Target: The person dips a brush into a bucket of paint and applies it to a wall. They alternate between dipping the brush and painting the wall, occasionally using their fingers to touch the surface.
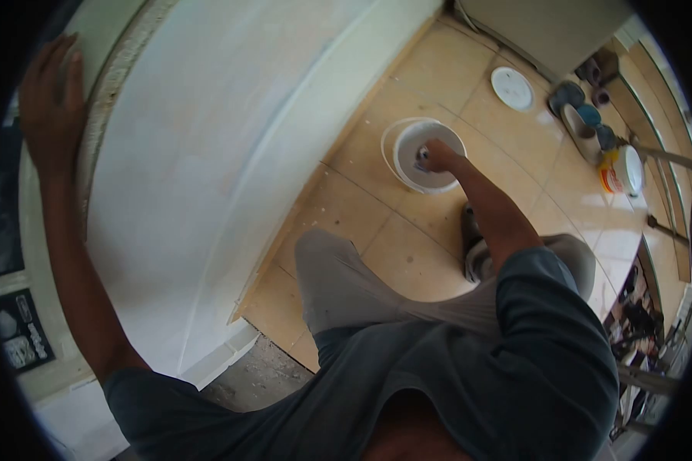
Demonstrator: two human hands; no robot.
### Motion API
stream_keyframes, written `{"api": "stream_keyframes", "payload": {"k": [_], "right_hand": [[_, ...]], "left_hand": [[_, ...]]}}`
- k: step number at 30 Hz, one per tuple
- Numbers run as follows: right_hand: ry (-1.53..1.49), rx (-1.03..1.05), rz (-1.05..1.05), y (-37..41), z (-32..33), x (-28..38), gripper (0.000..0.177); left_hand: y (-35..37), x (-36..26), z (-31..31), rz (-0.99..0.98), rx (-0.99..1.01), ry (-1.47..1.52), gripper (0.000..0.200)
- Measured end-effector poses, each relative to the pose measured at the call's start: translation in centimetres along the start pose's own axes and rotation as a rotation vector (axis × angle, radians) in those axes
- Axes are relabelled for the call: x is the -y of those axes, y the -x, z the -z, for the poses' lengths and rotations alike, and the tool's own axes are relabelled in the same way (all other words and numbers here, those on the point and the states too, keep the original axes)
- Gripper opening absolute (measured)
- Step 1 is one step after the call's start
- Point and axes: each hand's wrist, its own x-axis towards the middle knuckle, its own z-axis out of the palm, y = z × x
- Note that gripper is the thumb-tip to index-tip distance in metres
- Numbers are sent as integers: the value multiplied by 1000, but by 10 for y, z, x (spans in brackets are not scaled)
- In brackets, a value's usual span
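Observation:
My left hand (pixel 52 107) rests on a ledge (pixel 100 38) at the upper left, its fingers stretched out over the edge beside the white wall (pixel 207 100). Over at the centre right, my right hand (pixel 437 156) is inside a white bucket (pixel 409 178) on the tiled floor. Its fingers are closed round something small and pale at their tips, too small to name. The bucket's thin handle hangs over its left side. Greyish-white material shows inside the bucket.
A round white lid (pixel 512 88) lies on the floor beyond the bucket. Shoes (pixel 580 132) and a white tub with a red and yellow label (pixel 630 170) stand at the right. A pale cabinet (pixel 550 27) stands at the top.

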Motion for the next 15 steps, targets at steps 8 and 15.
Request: {"api": "stream_keyframes", "payload": {"k": [8,15], "right_hand": [[271,169,-174,2,47,44,27],[-47,213,30,5,40,40,29]], "left_hand": [[-13,14,-34,-362,-459,148,29],[-13,32,-53,-341,-382,46,36]]}}
